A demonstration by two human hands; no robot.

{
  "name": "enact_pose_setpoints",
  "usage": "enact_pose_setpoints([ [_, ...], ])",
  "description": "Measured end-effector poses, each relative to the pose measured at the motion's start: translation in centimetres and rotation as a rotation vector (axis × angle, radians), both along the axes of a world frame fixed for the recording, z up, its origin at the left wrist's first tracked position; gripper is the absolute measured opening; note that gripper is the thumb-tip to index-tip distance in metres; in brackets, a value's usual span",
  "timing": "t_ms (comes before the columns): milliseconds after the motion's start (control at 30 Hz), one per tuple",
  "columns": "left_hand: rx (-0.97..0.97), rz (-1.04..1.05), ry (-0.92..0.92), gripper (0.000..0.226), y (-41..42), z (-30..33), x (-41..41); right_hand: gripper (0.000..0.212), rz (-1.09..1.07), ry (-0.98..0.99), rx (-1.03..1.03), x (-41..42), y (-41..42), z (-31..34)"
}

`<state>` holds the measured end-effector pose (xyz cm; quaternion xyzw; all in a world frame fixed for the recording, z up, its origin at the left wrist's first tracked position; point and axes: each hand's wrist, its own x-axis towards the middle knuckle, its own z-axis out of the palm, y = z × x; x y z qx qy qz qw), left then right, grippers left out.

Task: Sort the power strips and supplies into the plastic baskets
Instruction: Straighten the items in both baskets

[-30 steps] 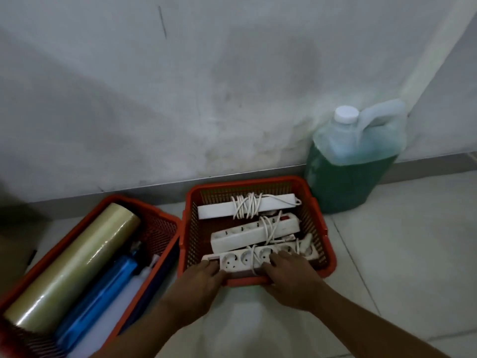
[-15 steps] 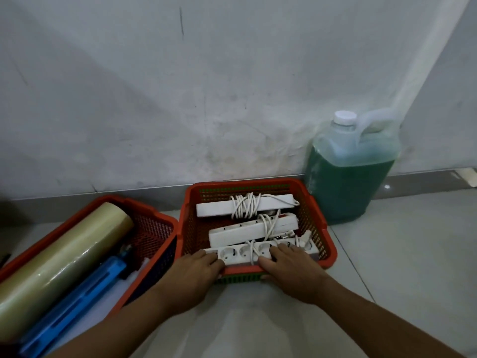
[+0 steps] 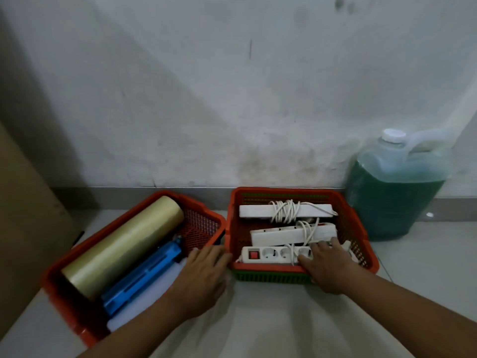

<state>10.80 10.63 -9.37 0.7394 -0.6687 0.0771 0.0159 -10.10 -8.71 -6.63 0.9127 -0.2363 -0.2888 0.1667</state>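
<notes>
two hands at two red baskets on the floor

left hand (image 3: 204, 277) lies flat, fingers loosely spread, by the left basket (image 3: 77, 257) holding a yellowish roll (image 3: 124, 244) and blue tool (image 3: 144, 275); right hand (image 3: 327, 264) rests fingers spread on the nearest power strip (image 3: 271, 255) in the right basket (image 3: 361, 228), two more strips behind; green jug (image 3: 395, 192) beyond.

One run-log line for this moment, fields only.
left hand: on left basket corner | right hand: flat on nearest power strip | right basket: three strips | phase: settling
</notes>
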Motion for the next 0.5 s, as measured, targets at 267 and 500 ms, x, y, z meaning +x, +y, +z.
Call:
enact_pose_setpoints([
  [267, 0.086, 0.468, -0.034, 0.061, 9.2, -3.3, 3.4, 0.050, 0.425, -0.399, 0.165, 12.7, 8.4, 3.3],
  [500, 0.042, 0.436, 0.042, 0.072, 10.2, -4.6, 4.3, 0.060, 0.443, -0.179, 0.085, 19.6, 10.3, -0.8],
])
